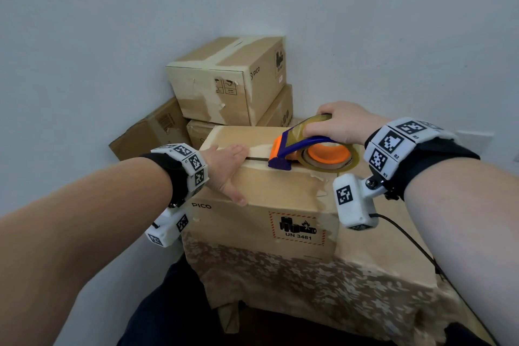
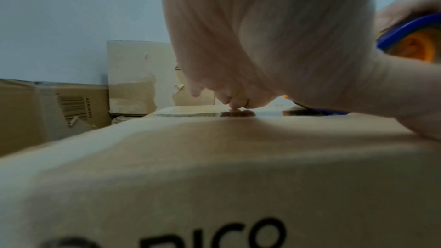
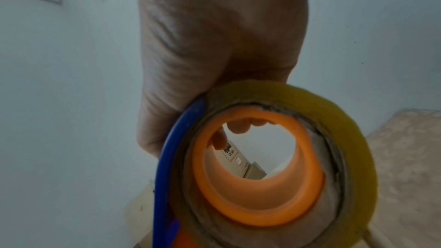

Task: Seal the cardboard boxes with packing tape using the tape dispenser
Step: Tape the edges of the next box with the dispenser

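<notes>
The cardboard box marked PICO sits right in front of the person, on a surface draped with a camouflage-patterned cloth. Its top flaps meet in a seam, a dark gap showing between the hands. The tape dispenser, blue-framed with an orange hub and a roll of yellowish tape, lies on the box top, its blue nose down at the seam. The right hand grasps it from above, fingers wrapped over the roll. The left hand lies flat on the lid just left of the dispenser, fingers straight, thumb over the near edge. More boxes are stacked in the corner behind.
</notes>
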Demonstrator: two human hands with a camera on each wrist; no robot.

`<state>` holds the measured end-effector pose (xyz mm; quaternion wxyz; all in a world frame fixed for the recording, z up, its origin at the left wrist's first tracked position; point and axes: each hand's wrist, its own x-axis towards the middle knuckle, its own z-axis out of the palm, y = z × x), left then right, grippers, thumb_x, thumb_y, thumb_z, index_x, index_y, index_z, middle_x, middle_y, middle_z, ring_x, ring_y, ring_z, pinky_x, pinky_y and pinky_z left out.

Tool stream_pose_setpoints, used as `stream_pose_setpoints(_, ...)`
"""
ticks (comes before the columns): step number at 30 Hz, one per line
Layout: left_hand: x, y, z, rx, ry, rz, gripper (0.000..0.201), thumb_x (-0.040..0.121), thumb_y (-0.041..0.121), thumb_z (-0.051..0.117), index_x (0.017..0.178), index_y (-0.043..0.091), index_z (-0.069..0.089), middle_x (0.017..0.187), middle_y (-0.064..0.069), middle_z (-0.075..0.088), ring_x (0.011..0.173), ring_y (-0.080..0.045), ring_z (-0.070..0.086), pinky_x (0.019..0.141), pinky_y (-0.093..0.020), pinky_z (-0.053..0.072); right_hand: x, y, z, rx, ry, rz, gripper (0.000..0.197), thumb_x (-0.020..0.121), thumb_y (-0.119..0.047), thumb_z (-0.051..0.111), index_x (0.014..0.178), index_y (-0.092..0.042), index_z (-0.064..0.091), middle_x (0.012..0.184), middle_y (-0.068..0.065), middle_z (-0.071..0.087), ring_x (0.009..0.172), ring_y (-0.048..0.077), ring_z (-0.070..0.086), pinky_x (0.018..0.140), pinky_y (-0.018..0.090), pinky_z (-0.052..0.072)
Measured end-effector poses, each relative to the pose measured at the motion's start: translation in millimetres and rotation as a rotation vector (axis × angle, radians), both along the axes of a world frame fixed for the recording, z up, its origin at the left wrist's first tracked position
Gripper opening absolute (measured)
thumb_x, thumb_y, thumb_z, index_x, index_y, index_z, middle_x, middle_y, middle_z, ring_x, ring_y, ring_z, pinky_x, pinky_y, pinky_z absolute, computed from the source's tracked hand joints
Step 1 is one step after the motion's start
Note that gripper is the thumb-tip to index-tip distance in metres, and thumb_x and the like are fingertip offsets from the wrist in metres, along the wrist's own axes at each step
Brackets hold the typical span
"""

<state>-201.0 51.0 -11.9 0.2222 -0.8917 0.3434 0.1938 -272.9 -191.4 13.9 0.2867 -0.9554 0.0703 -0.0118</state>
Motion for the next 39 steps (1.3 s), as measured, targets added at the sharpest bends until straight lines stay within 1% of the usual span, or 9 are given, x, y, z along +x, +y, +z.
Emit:
stream_pose_setpoints(14,-13,-46,-5,0.044,0.102,0.02,0.138,0.057,0.081,0.061,0.151,0.011,-0.012,0.16,-0.006,-0.014,0.147,-0.022,-0.009,0.118,-0.05,0.002,0,-2,-3,-0.005,0.0,-0.051,0.033,0.078,-0.049,0.064,0.079,-0.017,0.059,0.073,0.002,0.056,0.071,0.018,0.051,0.059,0.028,0.038)
stream_pose_setpoints(17,-13,-54,-3,0.023,0.117,0.046,0.136,0.055,0.079,0.066,0.153,0.015,-0.003,0.159,-0.003,-0.004,0.147,-0.024,0.004,0.119,-0.049,0.01,-4,-6,-6,0.042,-0.053,-0.07,0.039,0.078,-0.051,0.066,0.088,-0.013,0.063,0.078,0.003,0.061,0.076,0.019,0.055,0.064,0.029,0.042)
stream_pose_setpoints(20,-13,-56,0,0.045,0.14,0.061,0.146,0.037,0.085,0.063,0.153,0.019,0.005,0.156,0.0,0.007,0.142,-0.025,0.017,0.117,-0.05,0.019,-7,-11,-11,0.127,-0.12,-0.103,0.046,0.077,-0.052,0.068,0.097,-0.011,0.064,0.089,0.007,0.066,0.086,0.023,0.06,0.074,0.033,0.048)
stream_pose_setpoints(23,-12,-56,0,0.019,0.155,0.06,0.149,0.028,0.089,0.063,0.151,0.028,0.007,0.154,0.004,0.012,0.139,-0.025,0.024,0.114,-0.052,0.025,-10,-13,-17,0.183,-0.151,-0.131,0.044,0.077,-0.056,0.067,0.095,-0.016,0.061,0.086,0.002,0.063,0.082,0.019,0.057,0.068,0.03,0.044)
stream_pose_setpoints(26,-11,-53,-1,-0.048,0.146,0.05,0.138,0.038,0.082,0.07,0.15,0.031,0.008,0.152,0.009,0.017,0.134,-0.026,0.034,0.112,-0.051,0.03,-13,-16,-19,0.212,-0.159,-0.162,0.045,0.078,-0.06,0.065,0.095,-0.019,0.058,0.083,-0.003,0.059,0.075,0.012,0.054,0.062,0.026,0.041)
stream_pose_setpoints(29,-12,-50,-3,-0.076,0.099,-0.01,0.142,0.03,0.092,0.059,0.149,0.03,0.014,0.148,0.011,0.021,0.128,-0.028,0.042,0.109,-0.05,0.035,-15,-18,-20,0.239,-0.163,-0.165,0.047,0.078,-0.06,0.065,0.097,-0.018,0.057,0.084,-0.003,0.059,0.074,0.011,0.054,0.063,0.025,0.042)
stream_pose_setpoints(33,-12,-46,-4,-0.121,0.071,-0.017,0.133,0.042,0.087,0.063,0.149,0.028,0.011,0.15,0.007,0.027,0.131,-0.024,0.04,0.114,-0.053,0.021,-17,-17,-18,0.266,-0.17,-0.128,0.041,0.079,-0.049,0.067,0.096,-0.012,0.062,0.092,0.007,0.065,0.088,0.023,0.059,0.076,0.034,0.047)
stream_pose_setpoints(35,-13,-46,-4,-0.142,0.064,-0.014,0.131,0.048,0.082,0.067,0.15,0.027,0.006,0.151,0.004,0.031,0.133,-0.023,0.038,0.116,-0.054,0.015,-18,-19,-16,0.26,-0.169,-0.119,0.037,0.08,-0.044,0.067,0.092,-0.009,0.063,0.088,0.008,0.064,0.086,0.025,0.059,0.072,0.033,0.046)
stream_pose_setpoints(39,-15,-47,-4,-0.133,0.053,-0.006,0.132,0.055,0.076,0.069,0.151,0.021,-0.003,0.156,0.0,0.021,0.14,-0.024,0.029,0.116,-0.057,0.006,-20,-20,-13,0.199,-0.155,-0.084,0.037,0.079,-0.04,0.065,0.089,-0.004,0.063,0.077,0.007,0.057,0.076,0.021,0.053,0.067,0.032,0.042)
